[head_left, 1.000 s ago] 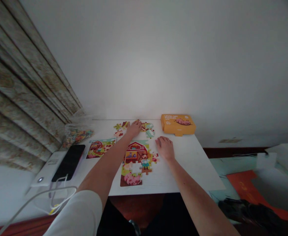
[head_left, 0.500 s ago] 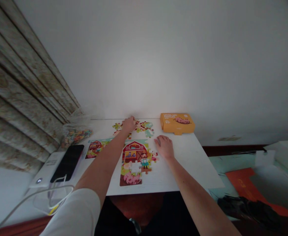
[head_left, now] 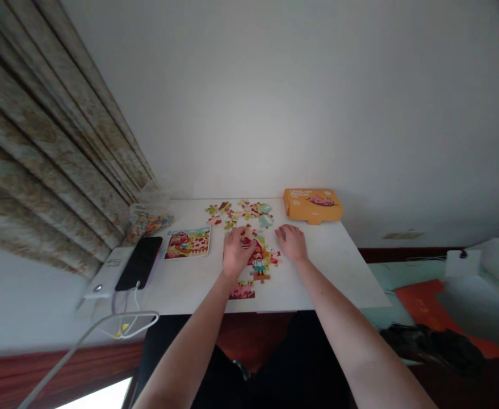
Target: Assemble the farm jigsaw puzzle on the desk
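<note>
On the white table (head_left: 338, 267), the left hand (head_left: 237, 250) has drawn back from the loose jigsaw pieces (head_left: 265, 220) to the barn jigsaw (head_left: 259, 264) below frame centre, fingers bent, grasp unclear. The loosely curled right hand (head_left: 292, 243), grasp also unclear, has open room toward the table's right edge.

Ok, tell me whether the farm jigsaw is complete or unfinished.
Unfinished: the farm jigsaw has a ragged right edge, and loose jigsaw pieces lie beyond it. The left hand hides part.

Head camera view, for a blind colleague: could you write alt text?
A person's left hand is over a partly assembled farmyard jigsaw on a white table, the right hand beside it. Loose pieces and an orange puzzle box lie beyond.
</note>
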Available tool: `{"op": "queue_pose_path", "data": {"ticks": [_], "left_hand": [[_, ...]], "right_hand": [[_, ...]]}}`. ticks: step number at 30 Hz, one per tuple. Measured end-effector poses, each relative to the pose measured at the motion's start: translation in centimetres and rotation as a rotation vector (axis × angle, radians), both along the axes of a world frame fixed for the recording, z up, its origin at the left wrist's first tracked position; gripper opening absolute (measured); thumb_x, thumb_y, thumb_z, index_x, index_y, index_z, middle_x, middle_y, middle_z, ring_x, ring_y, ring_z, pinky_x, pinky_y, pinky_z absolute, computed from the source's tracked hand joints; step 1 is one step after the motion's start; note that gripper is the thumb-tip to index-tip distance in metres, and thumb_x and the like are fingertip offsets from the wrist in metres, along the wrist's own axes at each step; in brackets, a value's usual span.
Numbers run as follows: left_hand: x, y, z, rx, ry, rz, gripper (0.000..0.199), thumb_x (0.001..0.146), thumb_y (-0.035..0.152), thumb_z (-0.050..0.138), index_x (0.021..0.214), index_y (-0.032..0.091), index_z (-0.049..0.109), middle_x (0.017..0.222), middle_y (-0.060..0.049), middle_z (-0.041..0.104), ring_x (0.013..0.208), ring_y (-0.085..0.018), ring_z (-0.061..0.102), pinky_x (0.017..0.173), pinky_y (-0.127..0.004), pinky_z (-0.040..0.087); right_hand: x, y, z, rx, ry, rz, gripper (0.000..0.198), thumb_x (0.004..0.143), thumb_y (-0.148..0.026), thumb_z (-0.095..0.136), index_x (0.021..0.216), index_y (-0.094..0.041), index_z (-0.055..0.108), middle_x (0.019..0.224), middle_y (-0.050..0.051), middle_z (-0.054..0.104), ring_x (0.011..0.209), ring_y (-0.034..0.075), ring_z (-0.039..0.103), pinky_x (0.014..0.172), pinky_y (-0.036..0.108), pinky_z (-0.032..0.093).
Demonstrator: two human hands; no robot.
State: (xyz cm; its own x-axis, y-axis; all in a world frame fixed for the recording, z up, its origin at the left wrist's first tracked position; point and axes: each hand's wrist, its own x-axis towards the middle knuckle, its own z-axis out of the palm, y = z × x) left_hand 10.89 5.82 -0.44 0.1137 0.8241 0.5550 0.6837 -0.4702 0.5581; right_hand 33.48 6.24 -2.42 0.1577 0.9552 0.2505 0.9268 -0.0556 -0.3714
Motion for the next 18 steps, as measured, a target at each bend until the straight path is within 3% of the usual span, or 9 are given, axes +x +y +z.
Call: {"op": "queue_pose_path", "data": {"ticks": [3,6,9,11,18], "left_hand": [[-1.4,-3.3,-0.4,0.012,-0.012,-0.028,0.037,0.085,0.018,0.068,0.120,0.023,0.059,0.113,-0.009,0.070,0.111,-0.026,0.064,0.100,-0.042,0.054],[-2.1,-5.3,-0.3,0.000,0.013,-0.048,0.037,0.083,0.016,0.069,0.119,0.024,0.059,0.110,-0.008,0.071,0.108,-0.026,0.066,0.099,-0.043,0.056],[-2.3,-6.5,-0.2,0.023,0.029,-0.074,0.037,0.082,0.014,0.067,0.118,0.024,0.060,0.110,-0.009,0.071,0.109,-0.026,0.066,0.100,-0.043,0.056],[-2.2,-7.1,-0.1,0.033,0.044,-0.086,0.036,0.083,0.015,0.066,0.118,0.025,0.060,0.111,-0.009,0.070,0.111,-0.026,0.065,0.101,-0.044,0.056],[-1.4,-8.3,0.3,0.027,0.068,-0.125,0.039,0.085,0.016,0.065,0.123,0.024,0.059,0.117,-0.009,0.071,0.114,-0.027,0.064,0.102,-0.046,0.056]], "right_hand": [[0.4,0.2,0.0,0.041,0.173,-0.015,0.035,0.102,-0.042,0.047,0.107,-0.018,0.072,0.115,0.013,0.075,0.109,0.026,0.064,0.097,0.036,0.043],[0.7,-0.3,0.4,0.117,0.495,-0.127,0.049,0.097,-0.058,0.043,0.093,-0.018,0.071,0.097,0.012,0.076,0.092,0.025,0.067,0.087,0.036,0.048],[0.0,-2.5,0.9,0.226,0.802,-0.231,0.059,0.088,-0.075,0.046,0.079,-0.020,0.065,0.077,0.008,0.071,0.075,0.022,0.064,0.075,0.034,0.050],[-1.3,-4.9,1.0,0.261,0.938,-0.200,0.058,0.082,-0.078,0.053,0.077,-0.021,0.063,0.071,0.005,0.068,0.070,0.021,0.062,0.069,0.032,0.050],[-7.1,-12.4,1.2,0.126,1.260,-0.118,0.056,0.074,-0.072,0.073,0.094,-0.020,0.069,0.074,0.003,0.069,0.056,0.016,0.057,0.051,0.028,0.044]]}}
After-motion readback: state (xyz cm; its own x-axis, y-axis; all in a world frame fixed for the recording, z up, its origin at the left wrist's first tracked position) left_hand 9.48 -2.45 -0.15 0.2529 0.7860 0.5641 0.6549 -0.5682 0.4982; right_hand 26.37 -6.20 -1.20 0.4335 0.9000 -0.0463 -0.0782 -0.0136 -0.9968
